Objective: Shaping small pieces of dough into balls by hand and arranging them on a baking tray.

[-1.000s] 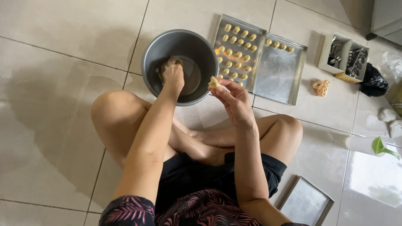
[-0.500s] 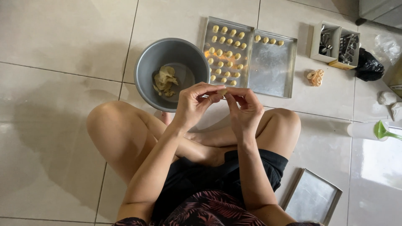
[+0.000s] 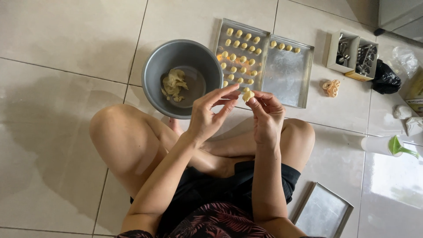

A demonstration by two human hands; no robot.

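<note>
1. Between the two raised hands, a small pale yellow lump of dough (image 3: 248, 95) is being pinched at the fingertips of the right hand (image 3: 265, 115), which are closing on it from below and behind.

2. Just left of that pinch, the left hand (image 3: 207, 115) is hovering with its fingers spread and its thumb reaching toward the lump; it is gripping nothing, and whether the thumb is touching the dough cannot be told from the head view.

3. Beyond and to the left of the grip, a round grey metal bowl (image 3: 155, 70) is sitting on the pale tiled floor (image 3: 66, 44) with a ragged mass of the same yellow dough (image 3: 174, 83) lying in its bottom.

4. Directly beyond the grip, a rectangular silver metal baking tray (image 3: 220, 35) is carrying rows of small shaped yellow pieces (image 3: 240, 57), and a second silver tray (image 3: 288, 79) touching it on the right is carrying only a short row along its far edge.

5. Judging from these positions, shaping is going best with light fingertip pressure, so the soft lump is not flattening or sticking.

6. Matching the size of the pieces already on the tray seems sensible, since the lump is looking close to them now.

7. Keeping the work above the bowl or trays is wise, because a dropped piece would be landing on the floor or the crossed legs.
</note>
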